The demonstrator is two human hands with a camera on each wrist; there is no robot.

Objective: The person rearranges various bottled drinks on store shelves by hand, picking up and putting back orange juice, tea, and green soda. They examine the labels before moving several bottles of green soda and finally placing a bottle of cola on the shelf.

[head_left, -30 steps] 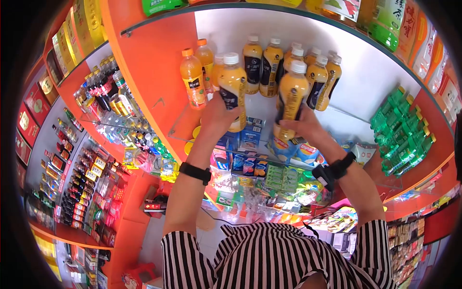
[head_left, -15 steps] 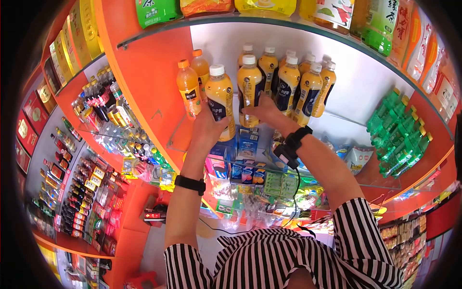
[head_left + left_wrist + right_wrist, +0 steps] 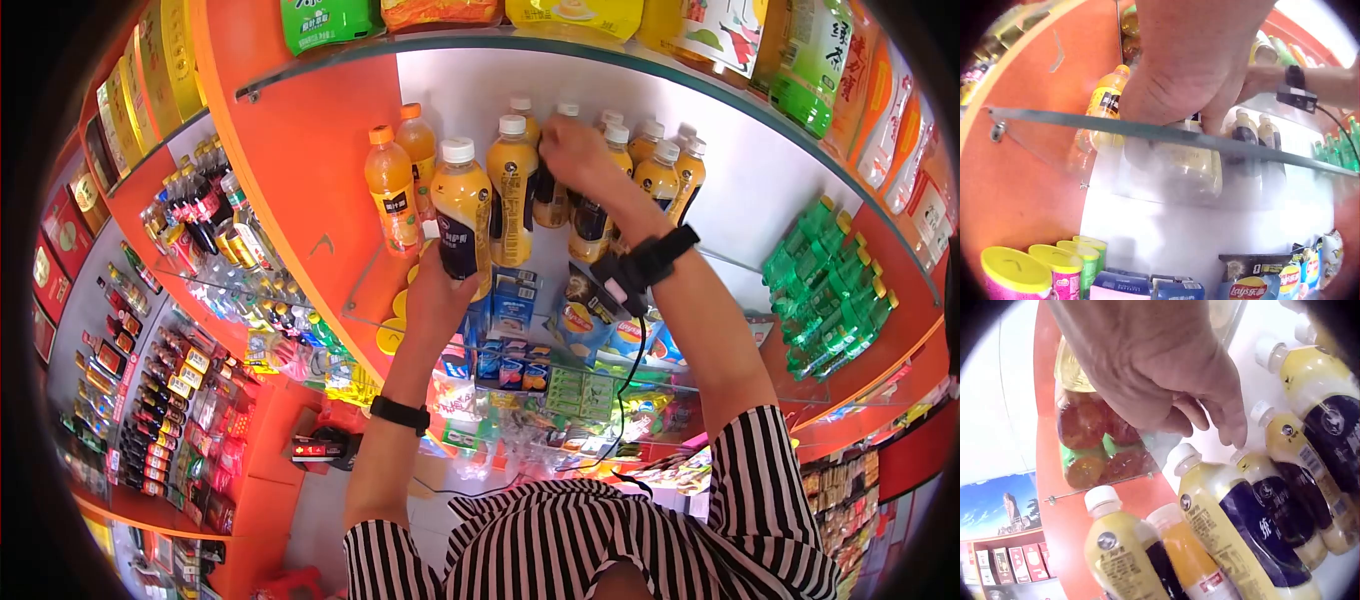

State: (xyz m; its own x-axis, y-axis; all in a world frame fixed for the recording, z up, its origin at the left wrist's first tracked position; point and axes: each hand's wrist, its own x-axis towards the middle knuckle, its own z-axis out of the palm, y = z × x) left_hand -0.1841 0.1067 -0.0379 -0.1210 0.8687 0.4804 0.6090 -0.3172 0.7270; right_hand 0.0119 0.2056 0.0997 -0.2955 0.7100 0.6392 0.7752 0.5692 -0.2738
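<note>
In the head view my left hand (image 3: 438,295) grips the low part of a yellow drink bottle (image 3: 462,205) with a white cap and dark label, at the front of the glass shelf. In the left wrist view the hand hides most of that bottle. Right behind it stands a like bottle (image 3: 512,190). My right hand (image 3: 580,158) hovers over the row, fingers loosely bent, with nothing in its grasp. In the right wrist view its fingertips (image 3: 1238,436) hang right at the cap of a rear bottle (image 3: 1279,500), beside a nearer one (image 3: 1235,525).
Orange juice bottles (image 3: 392,195) stand left by the orange side panel (image 3: 310,170). Several more yellow bottles (image 3: 657,178) fill the right of the row. Green bottles (image 3: 828,290) lie stacked farther right. The glass shelf edge (image 3: 1147,131) runs above chip bags (image 3: 1250,284) and lidded tubs (image 3: 1016,269).
My right hand moved a yellow bottle left to beside the left hand's bottle, then let go and rose toward the caps behind. The left hand keeps hold of its bottle.
</note>
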